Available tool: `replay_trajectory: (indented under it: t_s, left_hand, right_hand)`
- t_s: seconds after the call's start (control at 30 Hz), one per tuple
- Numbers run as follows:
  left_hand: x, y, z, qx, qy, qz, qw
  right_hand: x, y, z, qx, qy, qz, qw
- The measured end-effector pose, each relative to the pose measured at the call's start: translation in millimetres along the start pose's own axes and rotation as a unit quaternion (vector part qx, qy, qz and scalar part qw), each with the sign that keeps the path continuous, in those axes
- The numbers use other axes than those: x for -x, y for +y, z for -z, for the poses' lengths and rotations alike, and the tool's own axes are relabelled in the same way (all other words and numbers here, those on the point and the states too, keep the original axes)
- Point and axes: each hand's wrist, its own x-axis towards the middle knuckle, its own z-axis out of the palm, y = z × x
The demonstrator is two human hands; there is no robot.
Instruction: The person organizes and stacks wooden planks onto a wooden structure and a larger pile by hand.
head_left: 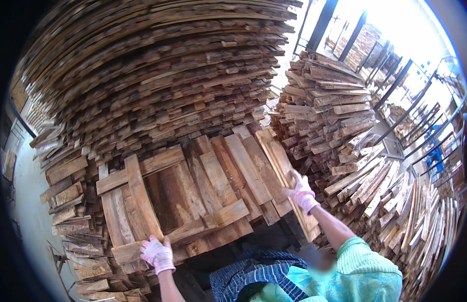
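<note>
My left hand (158, 254), in a pale pink-and-white work glove, is closed at the near end of a narrow wooden plank (142, 194). That plank lies lengthwise over two crosswise boards on the pile; the far one is a crosswise board (162, 161) and the near one a crosswise board (213, 222). Farther right, my right hand (300, 192), gloved alike, grips the edge of a long light plank (281, 166) at the right side of the pile. Its fingertips are partly hidden. Between my hands lies a layer of rough brown planks (218, 176) set side by side.
A tall stack of boards (168, 75) rises just beyond the pile. More piled planks (324, 105) stand on the right, with loose slats (394, 191) fanned below them. Stacked board ends (69, 201) line the left, beside a grey floor (32, 176). Dark posts (351, 38) stand far right.
</note>
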Motion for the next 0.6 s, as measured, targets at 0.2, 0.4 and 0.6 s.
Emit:
replay_trajectory:
  t_s: [0.2, 0.4, 0.6]
  left_hand:
    - [-89.8, 23.6, -6.8, 0.126, 0.006, 0.050, 0.991]
    - [-106.9, 63.1, -30.4, 0.117, 0.030, 0.128, 0.984]
    - [-101.1, 21.0, -35.8, 0.300, 0.106, -0.010, 0.948]
  right_hand:
    - [-153.7, 21.9, 13.6, 0.156, -0.033, -0.052, 0.986]
    - [-221.9, 71.9, -27.6, 0.103, -0.057, -0.038, 0.992]
    - [-216.8, 77.9, -38.5, 0.150, 0.014, 0.060, 0.987]
